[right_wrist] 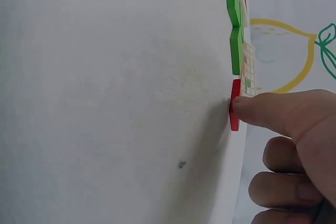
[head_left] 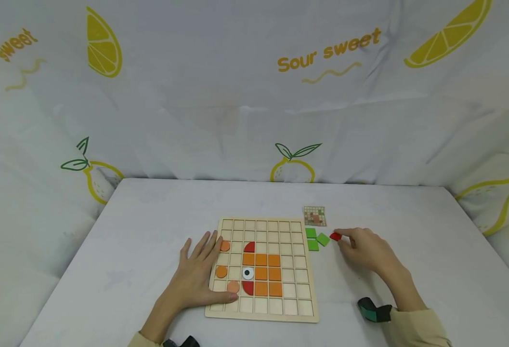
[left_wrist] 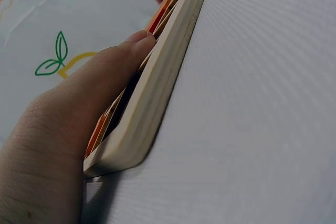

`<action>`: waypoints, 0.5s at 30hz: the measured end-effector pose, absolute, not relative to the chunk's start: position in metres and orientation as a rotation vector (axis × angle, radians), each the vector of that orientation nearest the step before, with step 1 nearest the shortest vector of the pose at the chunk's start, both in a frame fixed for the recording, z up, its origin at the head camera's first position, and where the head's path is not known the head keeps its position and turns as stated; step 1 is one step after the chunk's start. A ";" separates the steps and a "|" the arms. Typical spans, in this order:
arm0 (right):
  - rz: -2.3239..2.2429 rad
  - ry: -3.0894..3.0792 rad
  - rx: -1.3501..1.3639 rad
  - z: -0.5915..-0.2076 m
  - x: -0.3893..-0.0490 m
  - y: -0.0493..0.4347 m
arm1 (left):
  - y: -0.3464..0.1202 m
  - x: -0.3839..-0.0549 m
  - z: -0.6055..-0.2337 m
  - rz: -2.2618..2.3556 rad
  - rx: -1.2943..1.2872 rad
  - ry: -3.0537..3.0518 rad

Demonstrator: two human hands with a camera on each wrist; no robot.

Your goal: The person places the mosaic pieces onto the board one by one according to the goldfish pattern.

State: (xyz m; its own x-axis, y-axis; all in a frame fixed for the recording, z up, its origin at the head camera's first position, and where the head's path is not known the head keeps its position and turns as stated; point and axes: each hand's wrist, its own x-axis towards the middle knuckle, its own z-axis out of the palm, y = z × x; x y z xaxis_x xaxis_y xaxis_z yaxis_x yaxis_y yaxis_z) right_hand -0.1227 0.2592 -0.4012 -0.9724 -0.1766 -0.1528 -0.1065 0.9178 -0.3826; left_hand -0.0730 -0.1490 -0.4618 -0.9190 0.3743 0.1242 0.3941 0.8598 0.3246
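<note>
A wooden grid board point(head_left: 304, 307) lies on the table. My left hand point(head_left: 193, 279) rests on its left edge with fingers spread, the thumb point(left_wrist: 113, 64) along the near left corner. On the board are several orange square tiles point(head_left: 261, 273), orange discs point(head_left: 221, 272), a white eye disc point(head_left: 247, 273) and two red quarter-circle tiles point(head_left: 248, 288). Right of the board, my right hand point(head_left: 367, 248) pinches a small red tile point(head_left: 335, 236) between thumb and index finger, at the tabletop. That tile's full outline is partly hidden by the fingertips. The other right fingers are curled in.
Three green square tiles point(head_left: 322, 239) lie between the board and the red tile. Behind them is a small pattern card point(head_left: 315, 216) with a printed grid. A white cloth with lemon prints point(head_left: 292, 168) hangs behind the table point(head_left: 172, 202).
</note>
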 end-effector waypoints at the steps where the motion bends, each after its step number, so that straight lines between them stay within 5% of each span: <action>1: -0.555 2.901 -0.216 -0.401 -0.122 0.260 | -0.149 -0.073 -0.462 -0.538 -0.616 -2.975; 15: -0.405 2.955 -0.174 -0.396 -0.103 0.257 | -0.149 -0.073 -0.462 -0.528 -0.626 -2.965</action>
